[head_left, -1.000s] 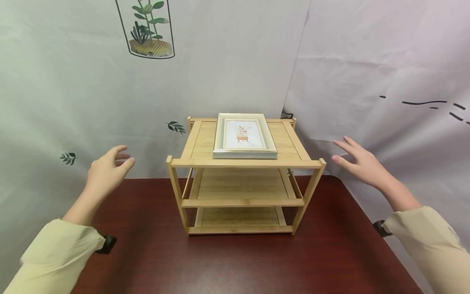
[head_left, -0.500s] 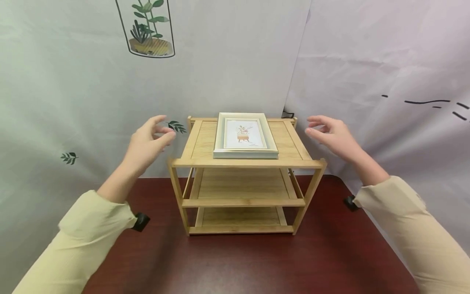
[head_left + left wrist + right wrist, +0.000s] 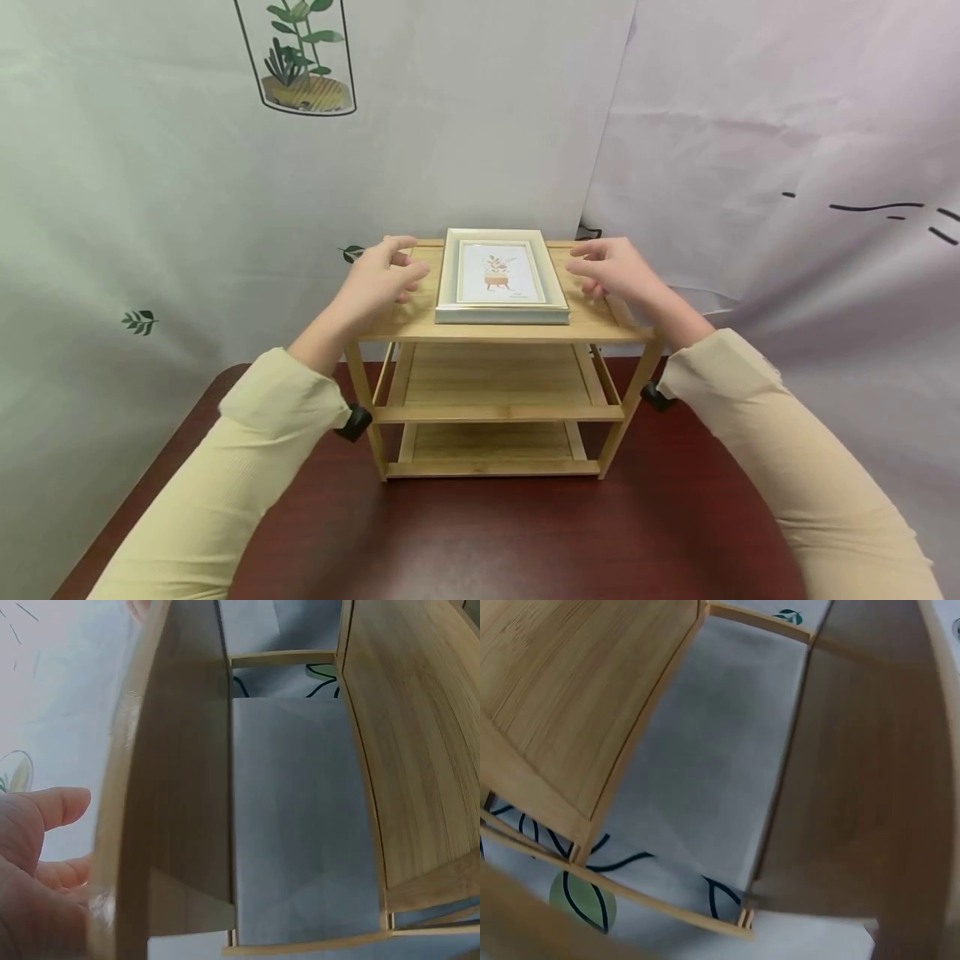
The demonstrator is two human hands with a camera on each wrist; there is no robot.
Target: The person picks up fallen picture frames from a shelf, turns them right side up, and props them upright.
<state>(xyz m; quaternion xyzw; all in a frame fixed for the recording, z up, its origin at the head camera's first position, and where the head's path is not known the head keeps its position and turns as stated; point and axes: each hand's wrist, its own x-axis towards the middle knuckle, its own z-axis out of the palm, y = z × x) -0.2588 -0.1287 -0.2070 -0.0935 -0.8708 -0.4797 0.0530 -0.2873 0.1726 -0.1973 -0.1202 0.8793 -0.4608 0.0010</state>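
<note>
Both my left grip (image 3: 377, 277) and right grip (image 3: 617, 268) are hovering parted, empty, above the pale three-tier wooden rack (image 3: 498, 413); atop it, the cream rectangular picture frame (image 3: 498, 277) is lying. Pinching one side first could be sending it sliding.

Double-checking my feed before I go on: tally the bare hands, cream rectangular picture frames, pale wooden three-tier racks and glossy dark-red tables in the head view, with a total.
Bare left hand and bare right hand: 2
Cream rectangular picture frame: 1
Pale wooden three-tier rack: 1
Glossy dark-red table: 1
Total: 5
</note>
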